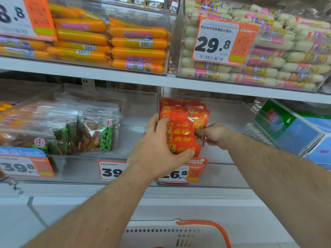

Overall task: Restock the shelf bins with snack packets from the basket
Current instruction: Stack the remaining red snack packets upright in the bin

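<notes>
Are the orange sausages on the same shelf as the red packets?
No, the orange sausages lie in a bin on the shelf above, while the red packets sit in the lower bin, held by both hands.

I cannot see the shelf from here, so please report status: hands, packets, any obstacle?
Left hand grips the red packets stacked in the clear bin. Right hand pinches one packet's edge. Basket below. Nothing in the way.

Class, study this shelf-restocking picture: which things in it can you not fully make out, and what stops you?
Head view:
- Basket: contents cut off by the bottom edge.
- Red packets: lower ones partly covered by the left hand.
- Price tag: first digits hidden by the left wrist.
- Right hand: fingertips hidden behind the packets.
- Left price label: cut off and blurred.
</notes>
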The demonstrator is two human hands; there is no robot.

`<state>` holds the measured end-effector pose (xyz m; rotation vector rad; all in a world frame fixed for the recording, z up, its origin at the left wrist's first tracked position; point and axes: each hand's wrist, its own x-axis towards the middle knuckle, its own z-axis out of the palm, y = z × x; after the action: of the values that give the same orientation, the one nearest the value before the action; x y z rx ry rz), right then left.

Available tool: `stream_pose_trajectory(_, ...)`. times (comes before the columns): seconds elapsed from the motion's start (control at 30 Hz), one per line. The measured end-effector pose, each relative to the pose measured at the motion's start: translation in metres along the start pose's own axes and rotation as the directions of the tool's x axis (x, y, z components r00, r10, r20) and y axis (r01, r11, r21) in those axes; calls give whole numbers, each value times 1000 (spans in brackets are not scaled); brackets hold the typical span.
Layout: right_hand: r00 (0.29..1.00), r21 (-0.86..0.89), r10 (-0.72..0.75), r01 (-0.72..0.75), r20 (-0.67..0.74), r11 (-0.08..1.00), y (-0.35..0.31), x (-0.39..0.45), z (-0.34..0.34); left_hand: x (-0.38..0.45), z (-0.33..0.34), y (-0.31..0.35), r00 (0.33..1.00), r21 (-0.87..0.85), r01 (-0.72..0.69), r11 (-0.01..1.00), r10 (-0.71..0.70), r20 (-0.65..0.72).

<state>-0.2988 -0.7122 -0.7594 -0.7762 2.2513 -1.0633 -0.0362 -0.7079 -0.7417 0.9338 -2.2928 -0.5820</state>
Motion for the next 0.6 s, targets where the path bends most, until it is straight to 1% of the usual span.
stream_pose_trajectory(0.13,997,9,1,-1,-80,1000,-9,-19,-10,2,0,-1,1000,-11,4,1000,-4,6)
stream_pose_trajectory(0.2,988,-8,-39,39,-150,999,-15,-35,-13,3,0,-2,1000,-12,9,1000,-9,14)
stream_pose_trajectory(0.27,957,-79,-120,102,-266,992,-19,-62,-14,6,-1,-3,1000,-38,17,999,-16,23)
stream_pose_trajectory(0.3,931,-115,-164,133,-327,984,-20,-79,-15,7,-2,-3,999,-78,25,997,-23,30)
stream_pose_trajectory(0.37,875,-116,-250,222,-415,968,-20,-115,-13,7,-7,0,1000,-207,27,978,-25,12)
stream_pose_trajectory(0.4,843,-118,-315,293,-436,949,-19,-133,-10,4,-10,3,1000,-253,-4,968,-3,-28)
stream_pose_trajectory(0.43,805,-145,-390,365,-447,920,-17,-149,-7,-1,-15,8,995,-261,-61,963,40,-86)
stream_pose_trajectory(0.47,759,-177,-464,434,-457,884,-16,-163,-5,-8,-20,13,982,-229,-142,963,108,-153)
stream_pose_trajectory(0.53,658,-212,-572,547,-490,810,-9,-187,2,-29,-30,24,921,-122,-325,938,285,-264)
stream_pose_trajectory(0.57,621,-217,-603,584,-501,782,-3,-197,7,-42,-31,26,899,-94,-382,919,346,-270)
stream_pose_trajectory(0.6,609,-209,-618,607,-498,767,5,-205,13,-57,-29,24,896,-89,-407,909,378,-232)
